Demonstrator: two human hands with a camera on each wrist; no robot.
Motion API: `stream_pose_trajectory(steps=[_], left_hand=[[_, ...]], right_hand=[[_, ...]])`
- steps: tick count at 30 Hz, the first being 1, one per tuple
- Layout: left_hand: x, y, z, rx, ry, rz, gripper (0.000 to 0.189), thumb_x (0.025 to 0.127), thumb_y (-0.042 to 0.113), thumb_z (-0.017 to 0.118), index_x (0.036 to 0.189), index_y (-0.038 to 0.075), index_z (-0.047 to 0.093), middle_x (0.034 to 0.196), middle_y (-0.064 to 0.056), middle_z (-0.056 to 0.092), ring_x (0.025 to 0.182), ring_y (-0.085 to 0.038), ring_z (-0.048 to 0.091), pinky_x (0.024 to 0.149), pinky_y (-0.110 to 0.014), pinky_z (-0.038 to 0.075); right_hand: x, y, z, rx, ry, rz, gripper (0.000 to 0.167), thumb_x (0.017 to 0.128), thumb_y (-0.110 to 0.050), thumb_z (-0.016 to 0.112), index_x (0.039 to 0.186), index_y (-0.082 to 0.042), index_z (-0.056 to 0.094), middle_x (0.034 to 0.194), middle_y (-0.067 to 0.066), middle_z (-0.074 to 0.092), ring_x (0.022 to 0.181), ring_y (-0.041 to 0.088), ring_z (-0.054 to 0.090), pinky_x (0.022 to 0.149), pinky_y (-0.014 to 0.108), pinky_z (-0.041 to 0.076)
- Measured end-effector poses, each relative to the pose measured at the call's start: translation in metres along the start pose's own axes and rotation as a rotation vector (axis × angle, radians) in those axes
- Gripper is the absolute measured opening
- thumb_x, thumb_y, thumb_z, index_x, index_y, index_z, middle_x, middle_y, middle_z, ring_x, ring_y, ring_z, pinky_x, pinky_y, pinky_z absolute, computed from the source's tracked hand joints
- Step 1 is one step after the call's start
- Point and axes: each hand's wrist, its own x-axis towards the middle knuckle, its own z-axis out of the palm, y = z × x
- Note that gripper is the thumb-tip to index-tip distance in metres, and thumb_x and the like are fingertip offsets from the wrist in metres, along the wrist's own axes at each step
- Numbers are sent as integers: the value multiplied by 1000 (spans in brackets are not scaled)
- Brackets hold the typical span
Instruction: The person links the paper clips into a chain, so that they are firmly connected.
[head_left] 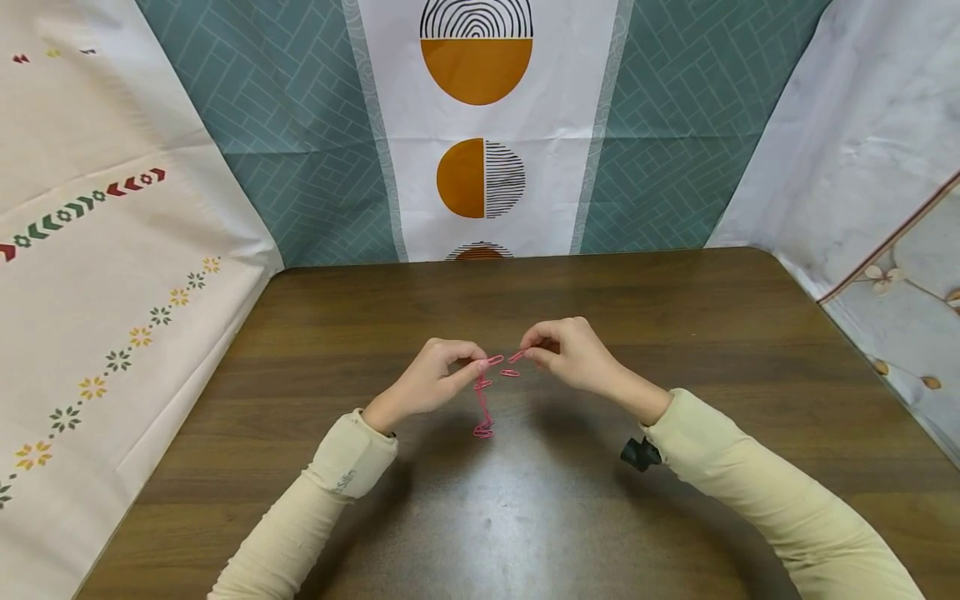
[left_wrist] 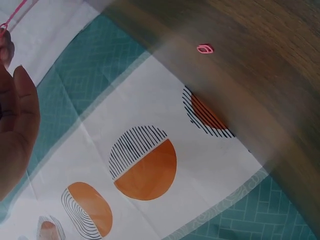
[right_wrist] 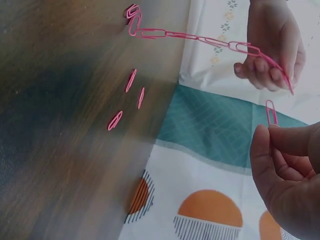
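My left hand point(head_left: 438, 372) pinches the top end of a chain of linked pink paper clips point(right_wrist: 185, 35). From those fingers the chain hangs down, its lower links point(head_left: 483, 432) lying bunched on the table. Facing it, my right hand point(head_left: 573, 354) holds a single pink paper clip point(right_wrist: 271, 112) between thumb and fingertips. In the right wrist view this clip stands just short of the chain's held end, a small gap between them. Three loose paper clips point(right_wrist: 131, 80) lie on the wood nearby. Only part of the left hand shows at the edge of the left wrist view.
The brown wooden table point(head_left: 337, 325) stretches around both hands. Patterned cloths hang behind it and at both sides, including a white panel point(head_left: 495, 117) with orange and striped circles. A small black device point(head_left: 641, 454) sits at the right sleeve's cuff.
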Motion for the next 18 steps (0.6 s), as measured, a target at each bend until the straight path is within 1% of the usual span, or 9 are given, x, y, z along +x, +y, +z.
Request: stream_pose_trajectory(steps=[5,9,13,16,18], left_hand=[[3,4,1,-8,-5,-47,13,86,-1,58,74,3,63,63,-6,55,58,-6,46,57,-26,44],[5,4,3,-30,-2,-40,14,87,2,58,74,4,63,62,-4,56,56,-8,47,53,-30,44],[7,5,5,-5,-2,-51,16,86,1,58,72,5,63,61,2,55,55,-6,48,53,-28,44],[9,8,7,22,5,-71,17,86,-2,58,70,3,63,60,1,54,53,-6,45,51,-25,41],[10,15,6,25,12,-87,16,85,-4,58,70,1,62,58,-1,54,50,-5,42,48,-22,38]], right_hand=[[-1,-1,3,-32,71,-39,5,77,1,69,78,-5,69,68,0,64,55,7,56,52,24,47],[-1,-3,5,-57,118,-87,6,75,2,70,75,-5,70,68,1,66,55,6,57,53,23,47],[0,-5,7,-70,148,-122,7,73,3,69,73,-4,70,67,0,65,55,6,56,52,22,47],[0,-7,9,-78,160,-140,7,72,4,68,72,-4,70,65,0,65,54,5,55,52,22,47],[-1,-8,10,-78,165,-142,7,72,4,67,71,-3,69,64,0,64,54,5,55,52,22,46]])
